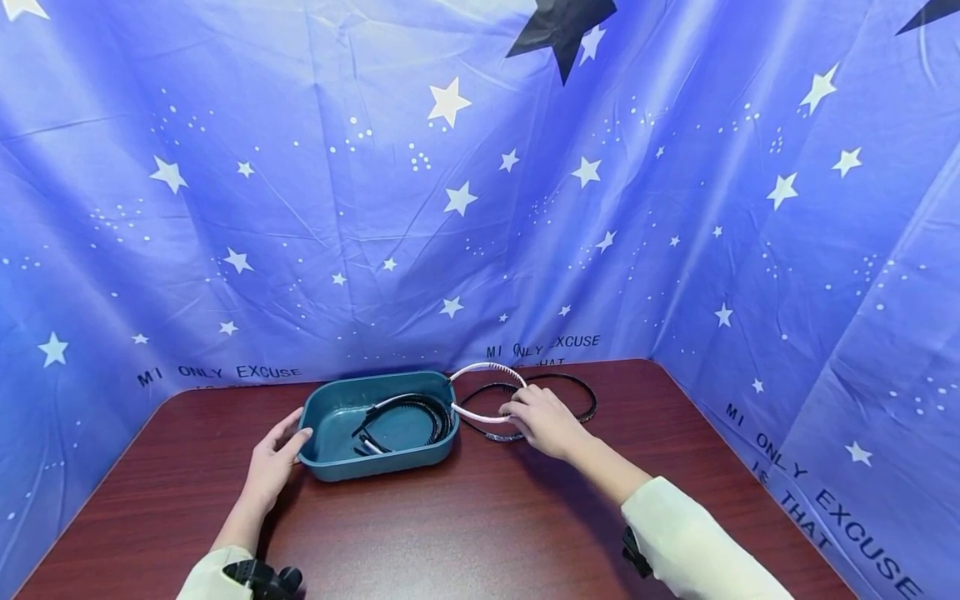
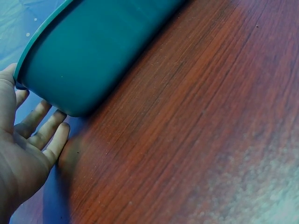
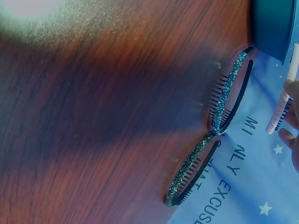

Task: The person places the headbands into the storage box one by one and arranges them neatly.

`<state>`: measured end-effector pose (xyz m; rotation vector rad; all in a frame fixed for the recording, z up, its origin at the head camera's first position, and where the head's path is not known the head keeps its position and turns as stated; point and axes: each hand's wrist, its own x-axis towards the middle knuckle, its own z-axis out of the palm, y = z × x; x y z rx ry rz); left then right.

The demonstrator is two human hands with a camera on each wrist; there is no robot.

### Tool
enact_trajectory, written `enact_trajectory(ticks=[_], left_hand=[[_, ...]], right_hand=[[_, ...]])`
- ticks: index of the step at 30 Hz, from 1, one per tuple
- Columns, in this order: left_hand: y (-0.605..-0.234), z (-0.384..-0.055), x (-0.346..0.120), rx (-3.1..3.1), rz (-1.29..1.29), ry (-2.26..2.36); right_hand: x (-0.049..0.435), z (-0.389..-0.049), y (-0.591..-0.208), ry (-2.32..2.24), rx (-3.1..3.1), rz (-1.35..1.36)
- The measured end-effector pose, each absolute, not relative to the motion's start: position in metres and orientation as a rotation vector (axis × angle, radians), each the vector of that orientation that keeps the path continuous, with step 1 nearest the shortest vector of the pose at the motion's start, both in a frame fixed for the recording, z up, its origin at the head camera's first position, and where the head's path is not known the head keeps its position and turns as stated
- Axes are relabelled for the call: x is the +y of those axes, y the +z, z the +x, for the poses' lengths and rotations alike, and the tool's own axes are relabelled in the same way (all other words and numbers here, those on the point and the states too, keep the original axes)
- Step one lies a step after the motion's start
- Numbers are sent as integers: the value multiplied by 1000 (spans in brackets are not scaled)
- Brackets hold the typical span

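Note:
My right hand (image 1: pixel 546 419) pinches a pale pink toothed headband (image 1: pixel 480 416) at its curved end. The headband's two tips reach over the right end of a teal plastic bin (image 1: pixel 375 472). At the bin's left end, my left hand (image 1: pixel 272 462) holds the rim, thumb over the top and fingers along the outer wall (image 2: pixel 70 70). Inside the bin lie several dark headbands (image 1: pixel 438 417), some with a pale band, bunched toward the right. Below the right hand, two glittery headbands, one blue (image 3: pixel 229 88) and one dark gold (image 3: pixel 189 170), lie on the table.
The dark red wooden table (image 1: pixel 405 542) ends at a blue star-printed cloth (image 1: pixel 375 208) hanging behind it and at both sides. A black wrist camera (image 1: pixel 262 577) is strapped over the left sleeve, another (image 1: pixel 636 552) by the right sleeve.

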<state>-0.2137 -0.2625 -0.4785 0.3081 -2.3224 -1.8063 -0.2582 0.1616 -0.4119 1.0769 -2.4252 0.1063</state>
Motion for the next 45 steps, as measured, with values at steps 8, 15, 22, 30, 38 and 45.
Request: enact_trajectory(ticks=[8, 15, 22, 30, 38, 45], left_hand=[[-477, -213, -262, -2324, 300, -1797], [-478, -214, -262, -2329, 315, -1806], [-480, -214, -263, -2322, 314, -1814], [-479, -214, -262, -2313, 307, -1816], [-480, -214, -263, -2304, 300, -1807], [-479, -213, -262, -2305, 274, -1796]], right_hand=[[158, -259, -411, 124, -2394, 1088], [153, -259, -411, 100, -2371, 1116], [148, -259, -411, 104, -2340, 1132], [141, -258, -409, 92, -2342, 1130], [131, -255, -406, 85, -2340, 1152], [120, -254, -407, 111, -2307, 1171]])
